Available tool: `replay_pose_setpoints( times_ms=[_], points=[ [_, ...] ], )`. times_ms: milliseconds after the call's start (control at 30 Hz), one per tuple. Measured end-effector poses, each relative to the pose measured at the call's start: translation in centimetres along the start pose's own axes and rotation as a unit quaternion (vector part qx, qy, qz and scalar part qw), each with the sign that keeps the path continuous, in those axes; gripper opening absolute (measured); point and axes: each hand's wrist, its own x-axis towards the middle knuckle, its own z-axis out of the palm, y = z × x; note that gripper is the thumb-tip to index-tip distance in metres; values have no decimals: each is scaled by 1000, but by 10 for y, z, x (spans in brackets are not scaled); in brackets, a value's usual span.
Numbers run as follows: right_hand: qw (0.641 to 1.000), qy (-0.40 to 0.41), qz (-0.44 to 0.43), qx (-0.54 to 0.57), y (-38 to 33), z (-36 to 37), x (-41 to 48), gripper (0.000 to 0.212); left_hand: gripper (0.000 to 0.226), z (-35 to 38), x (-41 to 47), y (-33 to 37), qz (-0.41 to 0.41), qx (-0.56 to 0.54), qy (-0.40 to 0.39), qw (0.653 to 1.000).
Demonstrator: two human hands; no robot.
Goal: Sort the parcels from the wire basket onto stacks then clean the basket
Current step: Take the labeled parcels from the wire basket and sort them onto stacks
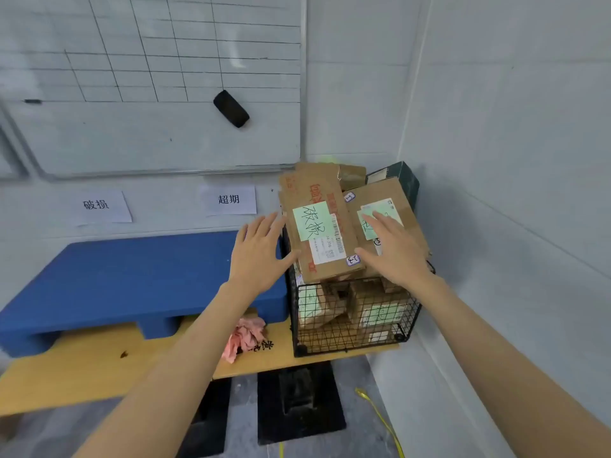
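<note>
A black wire basket (334,338) stands on the wooden table at the right, heaped with cardboard parcels. The top parcel (319,196) is flat, with red print, a green note and a white label. My left hand (261,252) is spread at its left edge, thumb near the parcel's lower left corner, fingers straight. My right hand (393,249) is spread over a second cardboard parcel (396,196) to the right, covering part of its green note. Neither hand grips anything. More parcels (377,305) show through the basket's mesh.
A blue plastic pallet (132,276) lies on the wooden table (99,365) left of the basket, under two paper wall signs (228,200). A pink cloth (246,335) lies by the basket. A dark green box (403,176) sits behind the parcels. The white wall stands close on the right.
</note>
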Motion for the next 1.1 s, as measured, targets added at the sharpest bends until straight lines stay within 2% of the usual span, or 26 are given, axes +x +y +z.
replay_pose_setpoints(
  times_ms=[200, 500, 833, 1100],
  points=[
    [998, -34, -43, -7, 17, 21, 21, 76, 88, 30, 3, 0, -19, 17, -8, 1000],
    [992, -50, -119, 2, 40, 39, 47, 85, 82, 70, 5, 18, -77, -4, 10, 997],
    [989, -35, -138, 48, 34, 50, 42, 101, 86, 75, 8, 23, -104, -95, 3, 990],
    [989, -56, -127, 44, 25, 55, 37, 128, 90, 73, 5, 19, -107, -170, -6, 980]
  ],
)
